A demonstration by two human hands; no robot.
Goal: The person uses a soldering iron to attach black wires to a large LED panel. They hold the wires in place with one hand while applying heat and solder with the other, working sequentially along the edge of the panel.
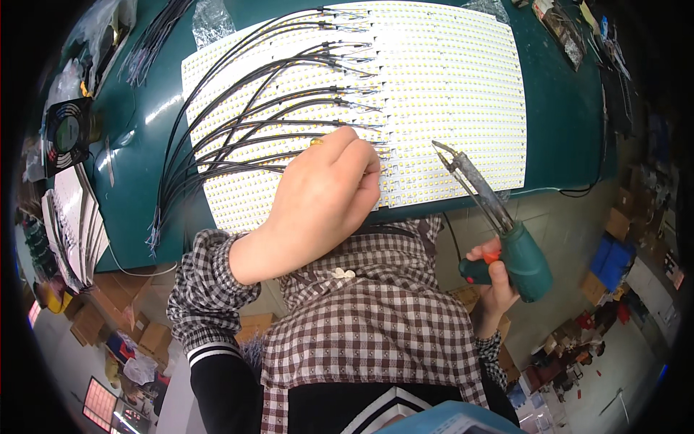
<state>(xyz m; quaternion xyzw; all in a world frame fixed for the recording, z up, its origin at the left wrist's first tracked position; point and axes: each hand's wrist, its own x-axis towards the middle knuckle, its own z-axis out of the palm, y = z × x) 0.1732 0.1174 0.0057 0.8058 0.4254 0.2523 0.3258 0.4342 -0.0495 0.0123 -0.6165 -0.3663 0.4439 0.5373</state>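
My left hand (325, 184) is closed over the middle of a white LED board panel (455, 79), fingers pinched at the wire end of a black cable. Its fingertips are mostly hidden behind the knuckles. Several black cables (249, 69) bend across the panel's left half, their thin wire ends lying along its middle seam. Off the panel's near right edge, my right hand (495, 286) grips a soldering gun (526, 264) by its green handle. The gun's bent metal tip (442, 147) hangs over the panel's right half, apart from my left hand.
The panel lies on a green table (564, 123). A bundle of wires (155, 40) and a clear plastic bag (212, 23) are at the far left. A small black fan (69, 134) stands at the left edge, with stacked white boards (72, 224) nearer me. Tools lie at the far right.
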